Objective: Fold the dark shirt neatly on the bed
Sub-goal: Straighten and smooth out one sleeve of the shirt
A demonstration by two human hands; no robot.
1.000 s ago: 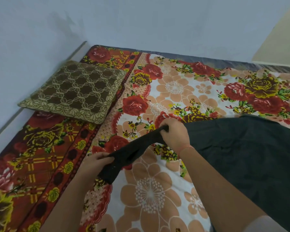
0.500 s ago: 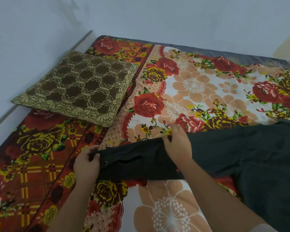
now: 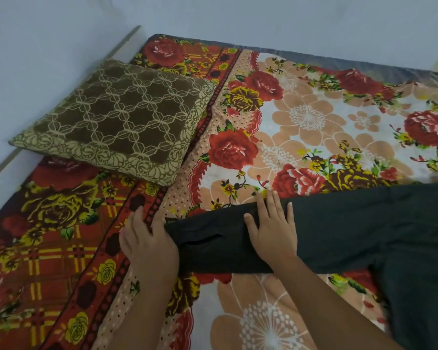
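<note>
The dark shirt (image 3: pixel 364 231) lies on the flowered bed (image 3: pixel 301 127), its body running off the right edge. One long sleeve stretches flat to the left across the blanket. My left hand (image 3: pixel 147 241) rests at the cuff end of that sleeve, fingers spread, its edge touching the cloth. Further along the sleeve, my right hand (image 3: pixel 273 226) lies flat with fingers spread, pressing it onto the bed. The lower right part of the shirt is cut off by the frame and partly hidden by my right forearm.
A brown patterned cushion (image 3: pixel 119 120) sits at the far left of the bed, against the pale wall (image 3: pixel 48 46). The bed's far edge runs along the wall at the top. Flowered blanket shows beyond and below the sleeve.
The sleeve, held bunched between both hands a second ago, now lies spread flat. Both hands have opened and flattened, the left at the cuff, the right pressing on the sleeve.
</note>
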